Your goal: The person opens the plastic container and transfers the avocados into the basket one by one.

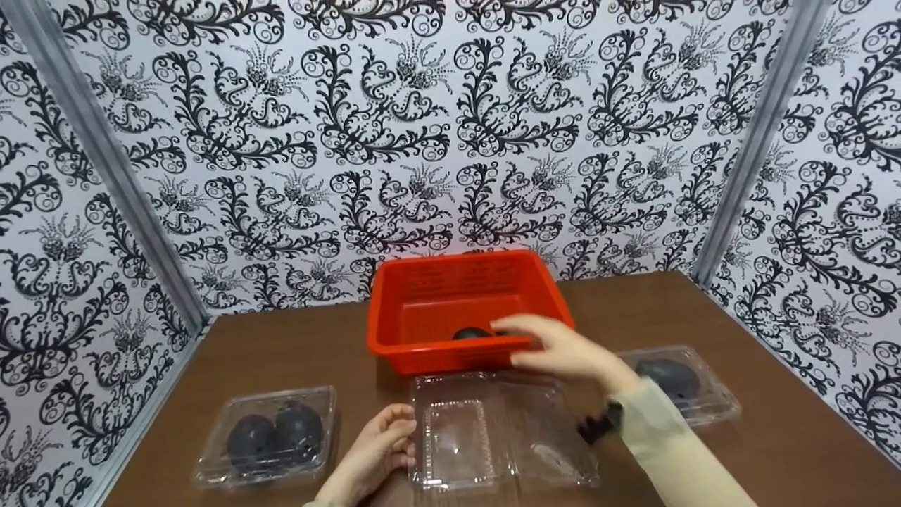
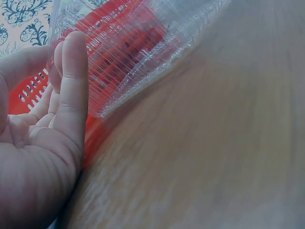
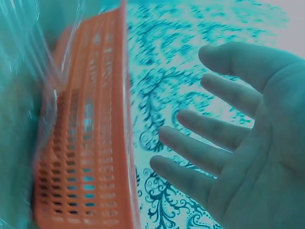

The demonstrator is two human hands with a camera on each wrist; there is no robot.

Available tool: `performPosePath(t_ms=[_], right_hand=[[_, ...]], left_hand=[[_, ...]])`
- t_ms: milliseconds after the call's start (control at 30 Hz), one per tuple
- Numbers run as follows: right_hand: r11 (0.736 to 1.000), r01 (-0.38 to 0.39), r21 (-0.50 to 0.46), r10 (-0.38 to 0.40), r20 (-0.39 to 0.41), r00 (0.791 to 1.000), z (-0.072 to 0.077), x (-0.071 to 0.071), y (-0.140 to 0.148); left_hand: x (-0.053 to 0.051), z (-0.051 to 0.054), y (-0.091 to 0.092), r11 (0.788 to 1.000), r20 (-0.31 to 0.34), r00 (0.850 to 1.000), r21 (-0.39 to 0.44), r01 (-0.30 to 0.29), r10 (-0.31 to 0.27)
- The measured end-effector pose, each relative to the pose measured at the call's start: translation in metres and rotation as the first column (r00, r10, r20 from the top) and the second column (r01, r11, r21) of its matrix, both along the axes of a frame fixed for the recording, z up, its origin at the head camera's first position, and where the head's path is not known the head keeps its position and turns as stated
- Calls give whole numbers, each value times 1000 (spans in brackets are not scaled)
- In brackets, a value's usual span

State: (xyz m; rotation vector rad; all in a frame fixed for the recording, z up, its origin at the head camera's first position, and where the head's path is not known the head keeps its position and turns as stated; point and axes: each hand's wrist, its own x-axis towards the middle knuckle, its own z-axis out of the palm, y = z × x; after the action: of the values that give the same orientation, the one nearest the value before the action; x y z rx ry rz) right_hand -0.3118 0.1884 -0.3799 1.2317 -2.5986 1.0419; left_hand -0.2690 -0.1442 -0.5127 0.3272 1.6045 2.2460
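Observation:
A clear plastic clamshell box (image 1: 457, 436) lies unfolded on the table, its lid half (image 1: 545, 436) to the right. My left hand (image 1: 380, 445) holds the box's left edge between thumb and fingers; the left wrist view shows the ridged plastic (image 2: 119, 62) by the fingertips. Over the front right rim of a red basket (image 1: 415, 348), my right hand (image 1: 559, 348) reaches with spread fingers. In the right wrist view, the palm (image 3: 271, 138) holds nothing. Inside the basket, near its front wall, sits a dark rounded fruit like an avocado (image 1: 470, 333), partly hidden by the rim.
On the left stands a closed clamshell (image 1: 211, 461) with two dark avocado-like fruits (image 1: 299, 426). Another closed clamshell (image 1: 725, 408) with a dark green fruit (image 1: 669, 378) lies at right, partly behind my right forearm. Patterned walls (image 1: 422, 141) enclose the brown table (image 1: 295, 352).

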Motion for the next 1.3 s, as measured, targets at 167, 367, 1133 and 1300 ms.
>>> performPosePath(t_ms=[167,367,1133,1300], right_hand=[[994,-89,66,91,-41,995,-19,38,9],[995,-20,103,23,-24,999,-23,51,17],[803,596,22,-596,61,801,-26,62,188],[744,668,11,-644,279,713,-42,61,214]], left_hand=[[4,-1,1,1000,9,1000,1,4,-4],[2,5,1,1000,8,1000,2,-18,18],[0,3,4,1000,15,1000,-28,0,0],[1,4,0,1000,25,1000,-23,7,-6]])
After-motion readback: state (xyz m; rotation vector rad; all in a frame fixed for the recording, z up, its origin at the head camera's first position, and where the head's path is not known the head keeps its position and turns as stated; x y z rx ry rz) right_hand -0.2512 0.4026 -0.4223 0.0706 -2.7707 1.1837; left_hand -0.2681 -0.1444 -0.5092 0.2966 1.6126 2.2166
